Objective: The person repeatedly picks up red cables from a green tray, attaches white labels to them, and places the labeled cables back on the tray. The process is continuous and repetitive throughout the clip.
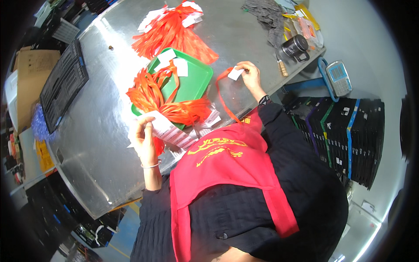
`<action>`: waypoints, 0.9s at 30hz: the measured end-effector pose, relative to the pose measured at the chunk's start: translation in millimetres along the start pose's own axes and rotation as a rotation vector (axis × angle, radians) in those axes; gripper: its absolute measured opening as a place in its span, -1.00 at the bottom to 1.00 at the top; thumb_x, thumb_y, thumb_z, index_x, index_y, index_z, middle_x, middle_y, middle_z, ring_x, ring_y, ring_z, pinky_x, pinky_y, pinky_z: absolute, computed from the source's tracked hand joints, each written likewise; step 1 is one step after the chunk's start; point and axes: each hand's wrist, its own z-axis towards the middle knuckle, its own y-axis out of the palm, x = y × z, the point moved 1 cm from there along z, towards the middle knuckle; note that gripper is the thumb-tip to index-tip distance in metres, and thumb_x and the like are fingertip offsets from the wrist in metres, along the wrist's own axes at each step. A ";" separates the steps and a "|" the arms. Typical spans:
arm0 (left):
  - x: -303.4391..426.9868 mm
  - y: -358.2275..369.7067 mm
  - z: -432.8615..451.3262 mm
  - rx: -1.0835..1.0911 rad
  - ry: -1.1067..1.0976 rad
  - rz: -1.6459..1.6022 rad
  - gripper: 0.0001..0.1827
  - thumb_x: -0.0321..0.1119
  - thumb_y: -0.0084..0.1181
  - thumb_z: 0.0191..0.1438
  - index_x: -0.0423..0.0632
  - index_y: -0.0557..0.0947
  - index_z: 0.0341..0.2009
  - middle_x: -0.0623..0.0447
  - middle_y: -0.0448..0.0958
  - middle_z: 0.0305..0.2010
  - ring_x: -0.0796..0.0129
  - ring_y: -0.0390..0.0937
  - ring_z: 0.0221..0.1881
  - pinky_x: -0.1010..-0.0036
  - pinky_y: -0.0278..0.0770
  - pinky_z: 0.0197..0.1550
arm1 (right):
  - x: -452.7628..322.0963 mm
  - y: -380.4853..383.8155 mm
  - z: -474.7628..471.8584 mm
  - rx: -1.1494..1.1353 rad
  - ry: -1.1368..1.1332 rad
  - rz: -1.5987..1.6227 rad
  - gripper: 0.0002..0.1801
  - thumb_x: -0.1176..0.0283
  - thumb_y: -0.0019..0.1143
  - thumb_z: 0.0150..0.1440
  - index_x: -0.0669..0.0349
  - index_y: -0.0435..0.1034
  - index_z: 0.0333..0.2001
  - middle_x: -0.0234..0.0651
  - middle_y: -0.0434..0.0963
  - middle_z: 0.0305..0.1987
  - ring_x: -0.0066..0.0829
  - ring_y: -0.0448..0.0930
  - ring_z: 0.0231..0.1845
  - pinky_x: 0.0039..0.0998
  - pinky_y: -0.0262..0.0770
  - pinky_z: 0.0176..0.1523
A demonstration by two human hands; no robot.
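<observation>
Between the fingers of my right hand (250,78) is a small white label (234,73). An orange ribbon (220,90) runs from this label down to my red apron. My left hand (145,139) grips a strip of printed labels (173,132), which trails toward the apron. Before me a green plastic tray (193,82) carries a bundle of orange ribbons (147,93), with some white labels (181,66) on their ends. More ribbon ends spread over the tray's near edge, beside loose printed labels (212,118).
Beyond the tray lies a larger bundle of labelled orange ribbons (176,32) on the metal table (108,131). At the right are a dark mug (295,46), a wooden-handled tool (282,68) and a grey cloth (266,16). Stacked black crates (340,131) stand beyond the table edge.
</observation>
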 end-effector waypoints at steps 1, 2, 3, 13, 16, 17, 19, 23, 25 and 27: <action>1.1 -0.2 -1.8 0.011 0.034 0.035 -0.79 -0.62 0.09 0.19 -0.17 0.69 -0.11 0.13 0.59 -0.09 0.54 0.46 -0.18 0.60 0.40 -0.12 | -6.7 1.9 1.8 -0.013 0.043 -0.241 -0.66 0.77 0.07 -0.05 0.16 0.65 -0.29 -0.26 0.64 -0.01 -0.22 0.60 0.05 -0.28 0.53 0.15; 1.9 0.3 -3.6 0.021 0.068 0.069 -0.77 -0.59 0.14 0.18 -0.16 0.69 -0.07 0.13 0.58 -0.08 0.56 0.45 -0.20 0.61 0.41 -0.15 | -17.0 5.2 3.4 0.056 0.058 -0.326 -0.70 0.71 0.08 0.00 0.17 0.63 -0.24 -0.20 0.61 -0.03 -0.10 0.54 0.08 -0.18 0.45 0.23; 3.0 0.6 -4.5 0.028 0.122 0.084 -0.73 -0.57 0.20 0.16 -0.14 0.68 -0.02 0.13 0.58 -0.06 0.58 0.44 -0.22 0.61 0.41 -0.18 | -31.9 10.0 8.1 0.142 -0.096 -0.284 -0.73 0.70 0.09 0.03 0.18 0.62 -0.23 -0.21 0.60 -0.08 -0.11 0.57 0.03 -0.19 0.48 0.16; 15.0 2.6 -35.1 -0.272 0.043 -0.074 -0.87 -0.58 0.15 0.24 -0.15 0.66 -0.13 0.18 0.61 -0.17 0.56 0.49 -0.23 0.60 0.45 -0.15 | -179.3 114.2 37.3 -0.152 -0.258 -0.024 -0.87 0.42 0.21 0.16 0.22 0.55 -0.23 -0.14 0.57 -0.20 -0.08 0.62 -0.07 -0.18 0.54 -0.05; 18.7 9.7 -48.9 -0.330 -0.049 -0.121 -0.86 -0.58 0.16 0.23 -0.18 0.66 -0.12 0.16 0.61 -0.18 0.59 0.49 -0.28 0.61 0.46 -0.19 | -189.5 134.0 60.4 -0.119 -0.315 -0.155 -0.80 0.41 0.28 0.12 0.17 0.53 -0.16 -0.15 0.52 -0.11 -0.05 0.58 -0.01 -0.12 0.52 -0.02; 19.7 12.3 -51.9 -0.328 -0.037 -0.141 -0.87 -0.57 0.15 0.23 -0.18 0.66 -0.12 0.16 0.60 -0.19 0.59 0.48 -0.29 0.62 0.45 -0.20 | -191.6 140.4 68.4 -0.095 -0.362 -0.202 -0.77 0.40 0.30 0.11 0.16 0.52 -0.14 -0.16 0.49 -0.08 -0.04 0.56 0.01 -0.10 0.52 0.00; 20.1 16.9 -56.1 -0.286 -0.045 -0.136 -0.87 -0.57 0.13 0.24 -0.19 0.66 -0.13 0.16 0.59 -0.19 0.62 0.47 -0.29 0.63 0.43 -0.21 | -190.7 149.5 78.5 -0.201 -0.381 -0.252 -0.65 0.39 0.41 0.01 0.11 0.51 -0.10 -0.17 0.42 -0.02 -0.06 0.50 0.08 -0.08 0.50 0.04; 20.1 16.6 -53.6 -0.226 0.048 -0.093 -0.80 -0.61 -0.04 0.29 -0.21 0.65 -0.11 0.12 0.60 -0.15 0.49 0.52 -0.15 0.54 0.46 -0.03 | -186.6 158.9 90.0 -0.313 -0.396 -0.319 -0.70 0.38 0.46 -0.05 0.10 0.51 -0.22 -0.17 0.42 -0.03 -0.11 0.48 0.11 -0.09 0.50 0.03; 18.5 14.6 -50.0 -0.143 0.002 -0.052 -0.77 -0.60 -0.08 0.31 -0.22 0.65 -0.09 0.07 0.62 -0.10 0.43 0.53 -0.04 0.48 0.42 0.11 | -186.4 158.6 93.7 -0.320 -0.385 -0.325 -0.70 0.37 0.49 -0.06 0.08 0.51 -0.25 -0.27 0.40 -0.08 -0.19 0.48 0.08 -0.12 0.48 0.02; 16.1 15.5 -43.3 -0.069 -0.015 -0.056 -0.76 -0.59 -0.09 0.31 -0.22 0.65 -0.06 0.06 0.62 -0.07 0.43 0.52 0.00 0.48 0.40 0.14 | -189.7 153.3 93.0 -0.167 -0.347 -0.252 -0.72 0.35 0.49 -0.04 0.12 0.49 -0.31 -0.30 0.54 -0.21 -0.21 0.60 -0.12 -0.16 0.52 -0.12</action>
